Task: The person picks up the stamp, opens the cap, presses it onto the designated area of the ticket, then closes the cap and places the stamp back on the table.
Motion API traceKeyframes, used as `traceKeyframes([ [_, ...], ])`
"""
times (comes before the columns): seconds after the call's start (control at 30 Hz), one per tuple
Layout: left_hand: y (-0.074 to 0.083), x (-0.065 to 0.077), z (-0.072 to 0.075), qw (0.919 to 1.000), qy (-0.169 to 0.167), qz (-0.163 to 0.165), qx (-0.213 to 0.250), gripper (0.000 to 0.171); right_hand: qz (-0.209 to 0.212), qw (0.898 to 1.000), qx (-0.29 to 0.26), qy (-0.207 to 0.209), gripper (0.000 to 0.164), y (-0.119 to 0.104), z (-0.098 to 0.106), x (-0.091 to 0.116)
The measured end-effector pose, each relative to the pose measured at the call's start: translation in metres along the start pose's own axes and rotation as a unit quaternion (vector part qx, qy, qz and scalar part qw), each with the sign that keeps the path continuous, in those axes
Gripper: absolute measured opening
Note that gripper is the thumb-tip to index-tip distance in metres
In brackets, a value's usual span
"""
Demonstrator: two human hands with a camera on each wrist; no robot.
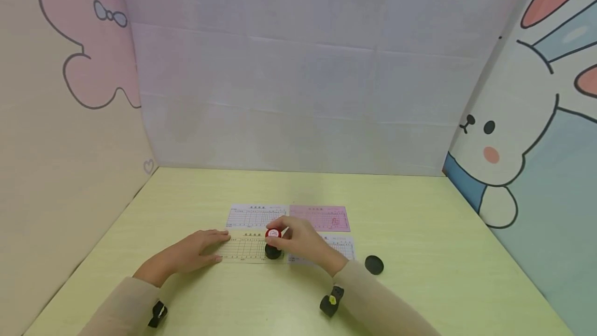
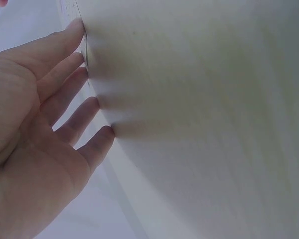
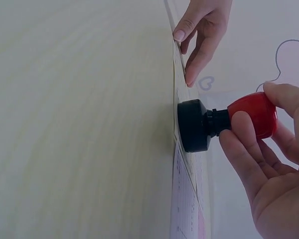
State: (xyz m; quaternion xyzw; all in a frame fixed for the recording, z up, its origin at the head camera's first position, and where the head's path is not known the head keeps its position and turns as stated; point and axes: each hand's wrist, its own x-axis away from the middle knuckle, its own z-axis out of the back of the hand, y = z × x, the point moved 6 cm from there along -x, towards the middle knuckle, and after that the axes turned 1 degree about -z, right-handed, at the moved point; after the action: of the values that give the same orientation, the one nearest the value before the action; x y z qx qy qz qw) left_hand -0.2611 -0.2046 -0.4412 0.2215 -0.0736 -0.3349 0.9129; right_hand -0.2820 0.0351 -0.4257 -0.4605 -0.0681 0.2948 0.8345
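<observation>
My right hand grips the red handle of a stamp between thumb and fingers. The stamp's round black base is on or just over the right part of a yellow printed form; contact cannot be told for certain. At that form's left edge, my left hand rests with fingers extended, fingertips touching the paper and table. In the left wrist view, the fingers are spread and hold nothing. A white form lies partly hidden under the right hand.
Behind the yellow form lie another white form and a pink form bearing a red stamp mark. A round black cap lies right of the forms on the pale yellow table. Upright panels border the table's back and sides.
</observation>
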Motion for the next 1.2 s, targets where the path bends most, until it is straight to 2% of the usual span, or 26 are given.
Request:
traceKeyframes([
  [0.37,-0.0007,0.0001,-0.0009,0.9999,-0.007,0.0,0.007,0.055,-0.008,1.0,-0.027,-0.002,0.028,0.0041,-0.0029,-0.0008],
  [0.63,-0.0018,0.0001,-0.0017,0.9999,-0.008,0.0,0.011,0.055,-0.016,0.999,-0.035,-0.008,0.033,0.008,-0.0055,-0.0001],
  [1.0,0.0008,0.0002,-0.0001,1.0,-0.006,-0.004,0.003,0.055,-0.024,1.0,0.003,-0.02,0.03,0.0001,-0.0055,-0.0019],
  [1.2,-0.0044,-0.0014,-0.0006,1.0,-0.004,0.0,-0.002,0.054,-0.021,0.999,0.013,-0.021,0.028,-0.0013,-0.0042,-0.0044],
])
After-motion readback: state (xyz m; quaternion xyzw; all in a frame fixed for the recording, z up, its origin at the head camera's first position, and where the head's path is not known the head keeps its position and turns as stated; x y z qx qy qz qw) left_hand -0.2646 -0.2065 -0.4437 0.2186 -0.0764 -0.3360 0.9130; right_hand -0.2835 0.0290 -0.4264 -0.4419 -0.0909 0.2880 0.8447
